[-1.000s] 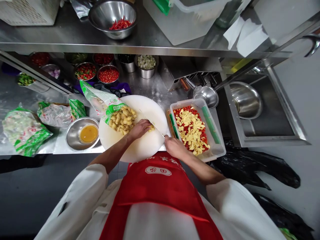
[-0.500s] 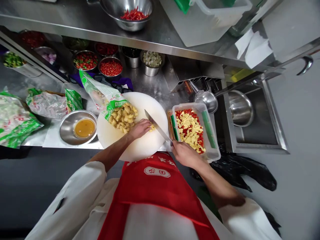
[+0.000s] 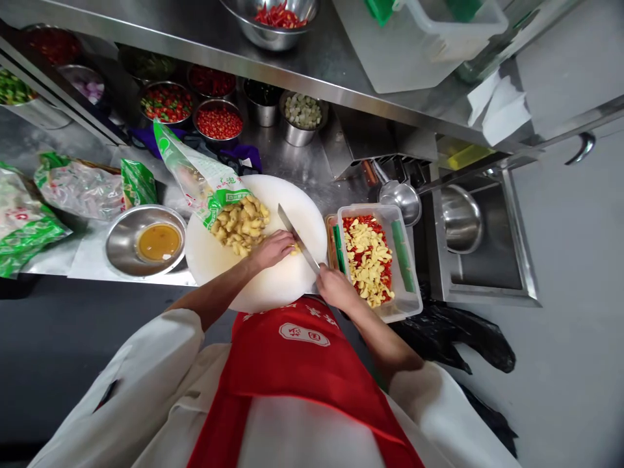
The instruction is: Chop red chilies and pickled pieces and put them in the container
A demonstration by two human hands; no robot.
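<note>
A round white cutting board (image 3: pixel 263 286) lies at the counter's front edge. On its upper left is a pile of yellow ginger pieces (image 3: pixel 240 226), at the mouth of a green and white bag (image 3: pixel 199 179). My right hand (image 3: pixel 334 286) is closed round the handle of a knife (image 3: pixel 299 240), whose blade slants up and left over the board. Beside the blade, my left hand (image 3: pixel 273 249) presses down with its fingers together on a ginger piece, mostly hidden beneath them. Small yellow bits (image 3: pixel 295 249) show at the blade.
Right of the board stands a clear plastic box (image 3: pixel 405 305) of red chillies and yellow slices. A steel bowl (image 3: pixel 117 244) with brown liquid is at the left. Bowls of chopped ingredients stand behind, under a steel shelf (image 3: pixel 195 49). A sink (image 3: pixel 531 286) is far right.
My right hand and the knife have moved left, bringing the blade closer to my left hand. The whole view has also shifted slightly.
</note>
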